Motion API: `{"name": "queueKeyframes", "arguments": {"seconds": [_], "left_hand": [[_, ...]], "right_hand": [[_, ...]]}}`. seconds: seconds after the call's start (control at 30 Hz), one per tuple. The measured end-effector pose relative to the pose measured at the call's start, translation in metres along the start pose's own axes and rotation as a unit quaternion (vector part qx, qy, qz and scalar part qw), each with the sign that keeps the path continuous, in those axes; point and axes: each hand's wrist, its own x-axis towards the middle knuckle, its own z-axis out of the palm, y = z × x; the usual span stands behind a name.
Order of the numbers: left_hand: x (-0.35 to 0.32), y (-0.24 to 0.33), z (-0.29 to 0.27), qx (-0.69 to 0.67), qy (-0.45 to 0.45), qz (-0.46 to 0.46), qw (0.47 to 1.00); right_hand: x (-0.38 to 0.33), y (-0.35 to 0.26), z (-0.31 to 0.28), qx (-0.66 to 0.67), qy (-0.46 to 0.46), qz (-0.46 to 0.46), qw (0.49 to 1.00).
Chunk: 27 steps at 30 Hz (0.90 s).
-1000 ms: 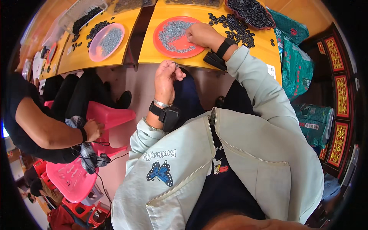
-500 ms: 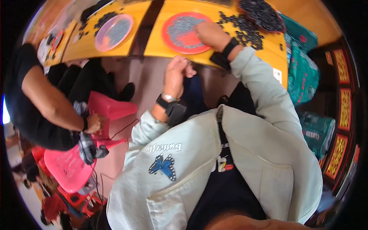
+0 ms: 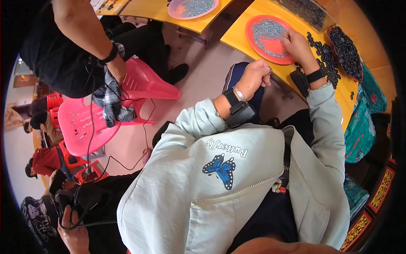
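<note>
A round red plate [image 3: 282,59] on the yellow table holds many small grey metal pieces [image 3: 267,30] that look like screws. My right hand [image 3: 297,45] is at the plate's right side, fingers pinched together over the pieces; whatever lies between the fingertips is hidden. Just off the table's near edge, above my lap, my left hand [image 3: 254,78] is closed with curled fingers, and I cannot make out what is inside it. Small black oval parts [image 3: 325,59] lie scattered on the table to the right of my right hand.
A heaped container of black parts [image 3: 347,53] and a clear bin [image 3: 311,12] stand farther back. Green bags [image 3: 361,137] lie at the right. Leftward are a pink plate [image 3: 186,13], a pink chair [image 3: 80,122] with dangling cables, and a person in black [image 3: 59,55]; another person's hand [image 3: 74,235] holds a black device.
The view has swung left, so the table and plates sit farther right in it. My right hand remains at the red plate and my left hand stays closed near the table edge.
</note>
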Motion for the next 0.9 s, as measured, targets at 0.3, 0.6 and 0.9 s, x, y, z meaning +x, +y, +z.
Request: {"name": "queueKeyframes", "arguments": {"seconds": [0.3, 0.6, 0.9], "left_hand": [[-0.005, 0.004, 0.005, 0.016, 0.008, 0.012, 1.000], [-0.005, 0.012, 0.027, 0.022, -0.045, 0.021, 0.999], [-0.015, 0.023, 0.050, 0.010, -0.079, 0.069, 0.994]], "right_hand": [[-0.035, -0.005, -0.039, 0.361, -0.015, 0.088, 0.928], [-0.110, -0.036, -0.039, 0.657, 0.047, 0.173, 0.732], [-0.132, -0.070, -0.021, 0.622, 0.031, 0.142, 0.770]]}}
